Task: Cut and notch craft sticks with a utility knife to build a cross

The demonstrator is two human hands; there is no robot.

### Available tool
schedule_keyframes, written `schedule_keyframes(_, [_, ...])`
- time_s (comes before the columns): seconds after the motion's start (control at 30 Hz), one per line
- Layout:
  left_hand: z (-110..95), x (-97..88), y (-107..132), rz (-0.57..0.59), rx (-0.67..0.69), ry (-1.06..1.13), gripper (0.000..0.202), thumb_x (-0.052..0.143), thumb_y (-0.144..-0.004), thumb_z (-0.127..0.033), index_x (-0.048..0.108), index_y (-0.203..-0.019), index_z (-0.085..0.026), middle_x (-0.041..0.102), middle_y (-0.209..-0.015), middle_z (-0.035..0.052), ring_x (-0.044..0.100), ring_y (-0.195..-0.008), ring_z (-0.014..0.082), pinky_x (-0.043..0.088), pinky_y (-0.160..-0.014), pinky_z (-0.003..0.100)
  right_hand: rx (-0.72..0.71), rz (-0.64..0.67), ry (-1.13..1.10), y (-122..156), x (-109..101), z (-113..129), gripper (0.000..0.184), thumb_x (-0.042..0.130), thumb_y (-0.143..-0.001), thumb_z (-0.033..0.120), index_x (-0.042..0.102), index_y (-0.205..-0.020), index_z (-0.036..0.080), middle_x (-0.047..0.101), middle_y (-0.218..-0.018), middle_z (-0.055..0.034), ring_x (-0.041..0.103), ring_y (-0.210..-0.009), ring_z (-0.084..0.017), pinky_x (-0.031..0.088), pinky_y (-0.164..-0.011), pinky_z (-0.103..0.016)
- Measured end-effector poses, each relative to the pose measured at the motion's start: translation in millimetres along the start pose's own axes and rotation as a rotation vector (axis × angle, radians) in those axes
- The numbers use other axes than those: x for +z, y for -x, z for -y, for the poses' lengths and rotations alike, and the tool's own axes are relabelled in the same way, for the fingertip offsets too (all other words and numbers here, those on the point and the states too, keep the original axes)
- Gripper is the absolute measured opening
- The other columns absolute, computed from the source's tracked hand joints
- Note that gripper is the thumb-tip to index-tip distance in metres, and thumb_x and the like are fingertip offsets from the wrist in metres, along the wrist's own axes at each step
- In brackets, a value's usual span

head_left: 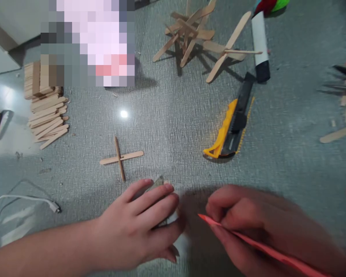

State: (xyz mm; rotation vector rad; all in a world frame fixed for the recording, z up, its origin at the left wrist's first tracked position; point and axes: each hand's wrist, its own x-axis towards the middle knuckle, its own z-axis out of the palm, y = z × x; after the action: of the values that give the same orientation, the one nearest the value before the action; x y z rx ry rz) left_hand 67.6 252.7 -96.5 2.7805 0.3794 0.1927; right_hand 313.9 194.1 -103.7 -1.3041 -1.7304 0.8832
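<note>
My left hand [144, 219] is at the lower middle, palm down with bent fingers. They close over a small object [159, 182] with a greenish-grey pointed corner; most of it is hidden, so I cannot tell its kind. To the right, my right hand [248, 223] pinches a red pencil [259, 246], its tip pointing left toward my left hand. Just beyond my left hand lies a cross of two wooden craft sticks [129, 156]. A yellow and black utility knife [229, 125] rests on the table above my right hand.
Joined craft sticks [190, 32] stand at the back, beside a white glue stick [260, 44]. Stacked craft sticks [47, 115] lie at left, above a white cable [25, 197]. Metal tools [341, 85] sit at the right edge. A blurred-out patch covers the upper left.
</note>
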Motion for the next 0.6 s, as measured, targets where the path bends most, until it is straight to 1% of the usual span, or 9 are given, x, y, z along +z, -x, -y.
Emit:
schedule_keyframes(0.13, [-1.5, 1.8, 1.1, 0.009, -0.047, -0.031, 0.059, 0.038, -0.103, -0.065, 0.064, -0.136, -0.023, 0.066, -0.126, 0.0079, 0.051, -0.133, 0.0286, 0.024, -0.122, 0.05, 0.009, -0.041, 0.027, 9.5, 0.1, -3.3, 0.015, 0.052, -0.093, 0.009, 0.054, -0.089, 0.024, 0.067, -0.089, 0.001, 0.069, -0.073, -0.006, 0.056, -0.065, -0.013])
schedule_keyframes(0.23, [-2.0, -0.4, 0.8, -0.01, -0.067, -0.041, 0.06, 0.037, -0.104, -0.062, 0.06, -0.14, -0.021, 0.065, -0.124, 0.0091, 0.052, -0.129, 0.0284, 0.028, -0.119, 0.05, -0.055, -0.03, 0.134, 16.7, 2.6, -4.3, 0.019, 0.048, -0.098, 0.009, 0.059, -0.106, 0.022, 0.072, -0.101, -0.0031, 0.073, -0.082, -0.011, 0.059, -0.073, -0.02])
schedule_keyframes(0.3, [-2.6, -3.1, 0.0, -0.098, -0.083, -0.033, 0.047, 0.047, -0.105, -0.05, 0.064, -0.132, -0.016, 0.066, -0.118, 0.0102, 0.056, -0.121, 0.027, 0.037, -0.113, 0.047, -0.145, 0.032, 0.241, 18.0, 4.9, -3.9, 0.023, 0.044, -0.1, 0.009, 0.06, -0.113, 0.02, 0.075, -0.098, -0.0045, 0.073, -0.082, -0.015, 0.059, -0.073, -0.026])
schedule_keyframes(0.37, [-3.4, -5.3, -0.3, -0.206, -0.116, -0.037, 0.027, 0.06, -0.099, -0.035, 0.069, -0.111, -0.012, 0.067, -0.106, 0.0091, 0.06, -0.105, 0.0242, 0.046, -0.098, 0.041, -0.223, 0.066, 0.354, 16.4, 7.2, -2.8, 0.023, 0.043, -0.101, 0.009, 0.061, -0.113, 0.018, 0.075, -0.091, -0.005, 0.072, -0.077, -0.018, 0.058, -0.069, -0.03])
schedule_keyframes(0.4, [-3.9, -5.9, -0.1, -0.233, -0.14, -0.05, 0.021, 0.064, -0.095, -0.032, 0.068, -0.102, -0.012, 0.067, -0.1, 0.0079, 0.061, -0.096, 0.0224, 0.048, -0.09, 0.039, -0.252, 0.07, 0.416, 15.0, 8.1, -2.4, 0.022, 0.045, -0.1, 0.009, 0.062, -0.112, 0.016, 0.075, -0.089, -0.0053, 0.07, -0.074, -0.019, 0.057, -0.066, -0.032])
schedule_keyframes(0.43, [-4.5, -6.2, 0.2, -0.237, -0.163, -0.069, 0.02, 0.066, -0.094, -0.033, 0.067, -0.097, -0.013, 0.066, -0.095, 0.0068, 0.06, -0.089, 0.0209, 0.048, -0.082, 0.037, -0.276, 0.066, 0.481, 13.6, 8.7, -2.2, 0.02, 0.047, -0.1, 0.01, 0.063, -0.111, 0.015, 0.074, -0.088, -0.0059, 0.069, -0.071, -0.019, 0.055, -0.064, -0.033])
schedule_keyframes(0.5, [-5.5, -6.3, 0.8, -0.199, -0.199, -0.121, 0.031, 0.064, -0.095, -0.045, 0.065, -0.096, -0.014, 0.066, -0.091, 0.0062, 0.059, -0.081, 0.0199, 0.046, -0.073, 0.036, -0.309, 0.053, 0.578, 11.4, 8.7, -2.8, 0.017, 0.052, -0.099, 0.012, 0.065, -0.109, 0.012, 0.075, -0.089, -0.0083, 0.067, -0.069, -0.02, 0.052, -0.062, -0.035])
schedule_keyframes(0.57, [-6.5, -6.3, 0.9, -0.172, -0.225, -0.175, 0.043, 0.06, -0.096, -0.054, 0.064, -0.101, -0.012, 0.068, -0.094, 0.0086, 0.06, -0.081, 0.0217, 0.045, -0.071, 0.038, -0.32, 0.054, 0.607, 10.9, 7.7, -4.8, 0.02, 0.049, -0.099, 0.012, 0.068, -0.107, 0.012, 0.075, -0.092, -0.0103, 0.066, -0.067, -0.02, 0.05, -0.061, -0.035])
schedule_keyframes(0.6, [-7.0, -6.4, 0.6, -0.172, -0.233, -0.191, 0.045, 0.058, -0.096, -0.056, 0.064, -0.103, -0.012, 0.068, -0.096, 0.01, 0.061, -0.083, 0.023, 0.045, -0.071, 0.038, -0.31, 0.058, 0.607, 11.2, 7.2, -6.3, 0.023, 0.047, -0.099, 0.011, 0.069, -0.106, 0.013, 0.075, -0.093, -0.0107, 0.066, -0.067, -0.02, 0.049, -0.061, -0.035])
